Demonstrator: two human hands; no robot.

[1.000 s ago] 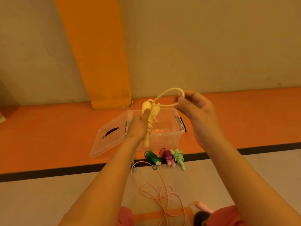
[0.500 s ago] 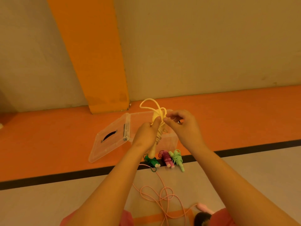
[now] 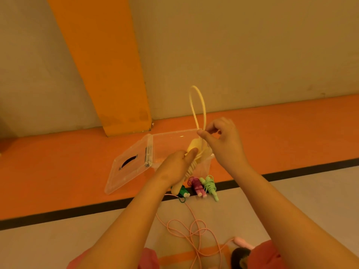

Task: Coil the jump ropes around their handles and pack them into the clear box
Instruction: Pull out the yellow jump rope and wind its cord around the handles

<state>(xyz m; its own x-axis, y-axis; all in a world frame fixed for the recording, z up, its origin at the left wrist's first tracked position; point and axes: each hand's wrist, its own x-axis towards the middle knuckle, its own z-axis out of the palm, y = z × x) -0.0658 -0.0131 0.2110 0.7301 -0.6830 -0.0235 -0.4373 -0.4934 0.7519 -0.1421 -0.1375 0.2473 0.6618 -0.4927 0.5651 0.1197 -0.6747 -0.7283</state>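
Here we are mid-coil on the yellow jump rope (image 3: 191,168), held up in the air right in front of the clear box (image 3: 171,133), which sits on the orange strip of floor with its lid (image 3: 128,164) swung open to the left. The left hand (image 3: 172,167) is wrapped around the paired handles, thumb pressed up against the fat yellow end, with a run of turns stacked down the shaft below it. The right hand (image 3: 225,146) is just beside it and a touch higher, thumb and forefinger pinching the base of the last free loop (image 3: 192,109), which stands tall above both hands. So both hands are clamped on the same rope, close together but not touching. By my read the wrapping is nearly done and this is the finishing tuck: that loop needs to be brought down over the handle ends or threaded under a turn and pulled snug, with the left grip staying firm so the turns don't spring loose. Then it's a short drop into the box. On the floor in front of the box lie three bundles already coiled and not yet packed, the dark green bundle (image 3: 182,192), the magenta bundle (image 3: 196,186) and the light green bundle (image 3: 210,186), and nearer the person the pink rope (image 3: 194,230) sprawls loose, not coiled at all, so plenty of the job remains
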